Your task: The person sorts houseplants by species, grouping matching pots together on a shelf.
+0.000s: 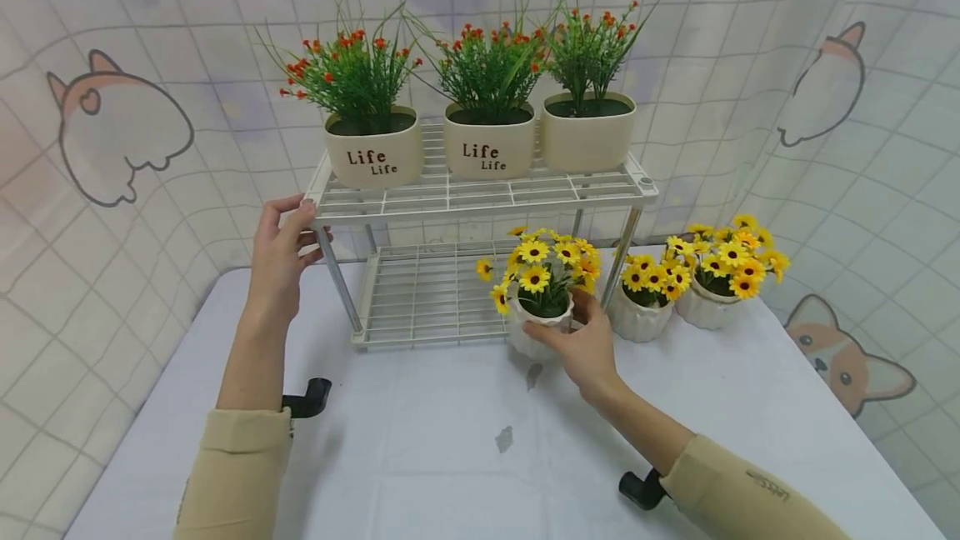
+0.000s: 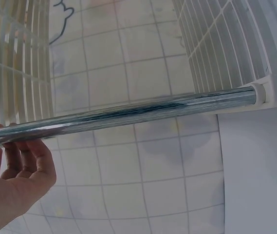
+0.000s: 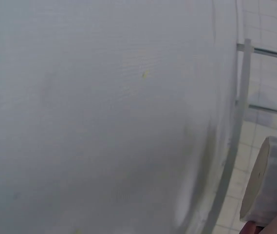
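Observation:
A two-tier white wire shelf rack (image 1: pixel 450 198) with silver posts stands on the table. My left hand (image 1: pixel 277 252) grips its upper left front corner; in the left wrist view, the fingers (image 2: pixel 36 158) curl beside the top of the silver post (image 2: pixel 143 111). My right hand (image 1: pixel 588 348) holds a fluted white pot of yellow artificial sunflowers (image 1: pixel 543 319) by its side, in front of the lower tier's right part. In the right wrist view the pot's flat underside (image 3: pixel 256 183) shows, raised off the cloth.
Three cream pots of red-flowered grass, the left pot (image 1: pixel 375 152), middle pot (image 1: pixel 487 148) and right pot (image 1: pixel 588 136), stand on the upper tier. Two more sunflower pots, one nearer (image 1: pixel 641 317) and one farther (image 1: pixel 708 302), stand right of the rack. A white cloth (image 1: pixel 420 448) covers the table.

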Tool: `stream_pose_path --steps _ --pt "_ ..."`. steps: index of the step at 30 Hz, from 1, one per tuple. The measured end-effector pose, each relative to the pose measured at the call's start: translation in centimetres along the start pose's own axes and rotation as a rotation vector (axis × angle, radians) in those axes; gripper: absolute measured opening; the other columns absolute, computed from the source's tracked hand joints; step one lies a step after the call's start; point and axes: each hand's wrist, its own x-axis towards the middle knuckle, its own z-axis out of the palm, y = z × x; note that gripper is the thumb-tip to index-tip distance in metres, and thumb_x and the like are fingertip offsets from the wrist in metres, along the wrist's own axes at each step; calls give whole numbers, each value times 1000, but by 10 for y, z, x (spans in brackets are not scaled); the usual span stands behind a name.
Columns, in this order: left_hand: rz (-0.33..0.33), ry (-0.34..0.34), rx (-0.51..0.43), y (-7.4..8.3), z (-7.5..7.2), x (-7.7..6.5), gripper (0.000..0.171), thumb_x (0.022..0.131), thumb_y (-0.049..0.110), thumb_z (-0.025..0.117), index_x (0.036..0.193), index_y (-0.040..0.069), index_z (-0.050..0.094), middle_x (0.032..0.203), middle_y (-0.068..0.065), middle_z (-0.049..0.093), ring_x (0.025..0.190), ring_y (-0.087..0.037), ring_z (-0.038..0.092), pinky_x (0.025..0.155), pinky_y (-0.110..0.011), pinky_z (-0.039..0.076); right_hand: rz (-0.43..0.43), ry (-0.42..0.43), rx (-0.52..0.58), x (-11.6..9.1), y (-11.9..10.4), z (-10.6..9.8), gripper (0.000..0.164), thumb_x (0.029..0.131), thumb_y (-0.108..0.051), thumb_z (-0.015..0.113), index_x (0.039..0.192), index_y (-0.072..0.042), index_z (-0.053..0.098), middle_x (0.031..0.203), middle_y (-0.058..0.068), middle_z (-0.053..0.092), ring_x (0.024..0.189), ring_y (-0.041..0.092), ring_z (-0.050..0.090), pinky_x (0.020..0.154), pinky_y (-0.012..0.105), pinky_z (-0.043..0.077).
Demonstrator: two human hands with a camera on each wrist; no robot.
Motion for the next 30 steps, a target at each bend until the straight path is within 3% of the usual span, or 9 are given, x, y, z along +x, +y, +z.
stream_pose_path --steps 12,18,25,30 --pt "2 -3 10 1 2 -1 36 106 41 55 135 20 50 113 -3 61 100 -20 59 90 -36 42 -57 -1 -24 16 18 36 85 76 -19 94 145 -2 46 141 17 56 130 30 53 105 45 44" --pt "2 1 12 1 0 -1 37 106 41 54 136 20 50 115 -2 61 102 -19 59 90 -34 43 -112 -28 -75 19 14 49 79 77 -17 93 140 0 48 141 19 56 132 34 53 106 47 45" --pt "8 0 37 0 1 -1 39 106 42 53 137 20 49 116 -2 61 103 -20 59 92 -35 42 -165 -60 -170 19 9 65 70 80 -19 91 139 0 57 132 15 59 119 32 56 90 43 53" --pt "8 -1 32 0 1 -1 39 106 42 53 137 19 49 115 -2 61 103 -20 59 92 -35 42 -150 -91 -132 19 5 80 71 82 -16 89 142 -1 53 137 14 57 123 31 54 97 42 51"
